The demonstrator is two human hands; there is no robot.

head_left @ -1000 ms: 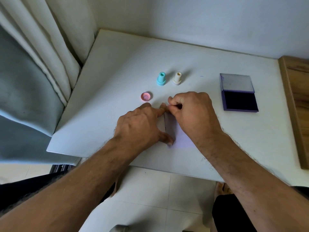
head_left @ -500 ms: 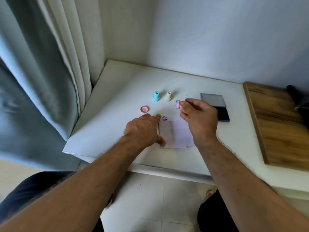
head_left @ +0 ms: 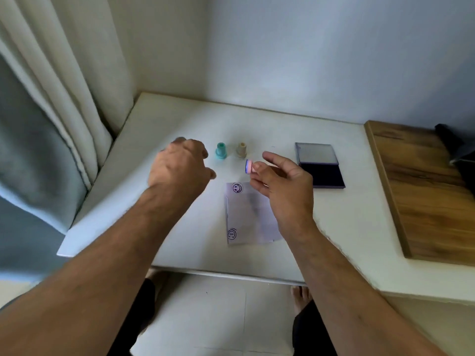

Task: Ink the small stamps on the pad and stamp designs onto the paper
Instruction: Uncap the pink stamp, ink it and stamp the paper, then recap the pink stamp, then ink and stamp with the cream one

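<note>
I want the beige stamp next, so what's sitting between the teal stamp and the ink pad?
In the head view, only the beige stamp stands between the teal stamp and the ink pad; otherwise bare table.

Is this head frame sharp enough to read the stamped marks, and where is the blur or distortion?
Head view: the left hand is smeared by motion blur; the right hand and its pink stamp are slightly soft. The two stamped marks on the paper read as round faces, detail unclear. Wide-angle bending shows along the table edges. Light is soft and bluish, without glare.

home room corner, curtain (head_left: 51,104), white table (head_left: 159,206), tiled floor (head_left: 200,309)
</note>
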